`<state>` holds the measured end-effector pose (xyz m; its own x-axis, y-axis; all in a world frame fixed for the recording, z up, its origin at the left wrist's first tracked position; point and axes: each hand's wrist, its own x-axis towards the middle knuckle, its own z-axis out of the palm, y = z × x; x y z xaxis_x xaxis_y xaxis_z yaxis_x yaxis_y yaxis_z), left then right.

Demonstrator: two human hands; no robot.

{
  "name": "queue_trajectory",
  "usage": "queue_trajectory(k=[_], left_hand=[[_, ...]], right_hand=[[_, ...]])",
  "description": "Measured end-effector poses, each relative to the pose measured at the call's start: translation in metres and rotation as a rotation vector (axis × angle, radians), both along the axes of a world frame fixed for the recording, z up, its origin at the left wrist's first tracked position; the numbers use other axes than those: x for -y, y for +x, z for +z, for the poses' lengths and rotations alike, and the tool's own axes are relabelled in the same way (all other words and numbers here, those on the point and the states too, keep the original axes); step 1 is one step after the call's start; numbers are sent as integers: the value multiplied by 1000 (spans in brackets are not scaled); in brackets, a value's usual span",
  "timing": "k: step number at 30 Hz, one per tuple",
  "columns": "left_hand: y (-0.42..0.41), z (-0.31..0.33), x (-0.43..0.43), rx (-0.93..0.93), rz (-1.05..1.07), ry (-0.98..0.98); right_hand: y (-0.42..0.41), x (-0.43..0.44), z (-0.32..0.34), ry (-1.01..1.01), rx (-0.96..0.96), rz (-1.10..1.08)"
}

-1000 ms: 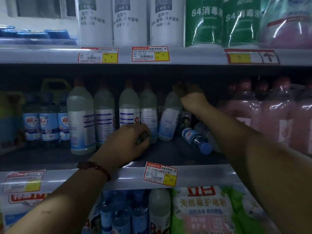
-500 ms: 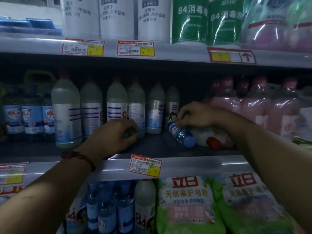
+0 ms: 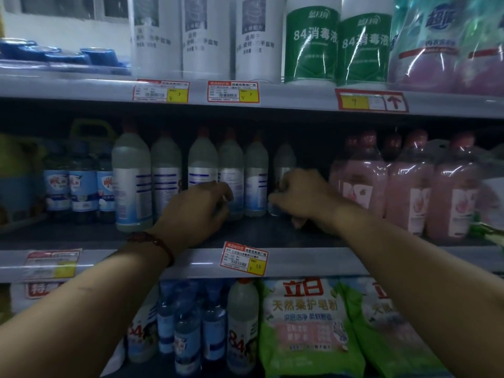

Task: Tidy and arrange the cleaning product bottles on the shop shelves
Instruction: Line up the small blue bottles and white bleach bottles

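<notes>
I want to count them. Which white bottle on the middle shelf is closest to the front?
The leftmost white bottle. It stands forward near the middle shelf edge; the others sit further back.

You see translucent whitish bottles [image 3: 203, 165] in the middle row, their labels silver-white with dark blue stripes, topped with reddish caps. To their left stand blue-labelled bottles [image 3: 81, 186] with red lettering; to the right, pink bottles [image 3: 409, 184] under glossy wrap. On the upper shelf — white bottles [image 3: 204, 36] with grey print, then green-labelled bottles [image 3: 311, 47] with white characters. The price tags [image 3: 233, 91] are white, red-bordered, with yellow squares. Below, green bags [image 3: 308, 323] carry red characters and a pink panel. Your left wrist wears a dark red bead bracelet [image 3: 154, 242].
</notes>
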<state>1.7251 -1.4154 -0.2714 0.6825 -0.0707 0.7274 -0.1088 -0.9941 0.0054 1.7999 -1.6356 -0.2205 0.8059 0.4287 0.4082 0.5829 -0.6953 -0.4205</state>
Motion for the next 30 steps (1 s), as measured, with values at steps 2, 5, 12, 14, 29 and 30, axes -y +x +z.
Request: queue_trajectory(k=[2, 5, 12, 14, 29, 30], left_hand=[[5, -1, 4, -34, -87, -101], [10, -2, 22, -105, -272, -243], [-1, -3, 8, 113, -231, -366], [-12, -4, -7, 150, -175, -367], [-111, -15, -141, 290, 11, -768], [-113, -15, -151, 273, 49, -772]], right_hand=[[-4, 7, 16, 138, 118, -26], [-20, 11, 37, 348, 73, -9], [-45, -15, 41, 629, -179, 327], [-47, -22, 41, 646, -295, 463], [-56, -156, -23, 429, -341, 638], [-54, -161, -27, 363, -255, 616]])
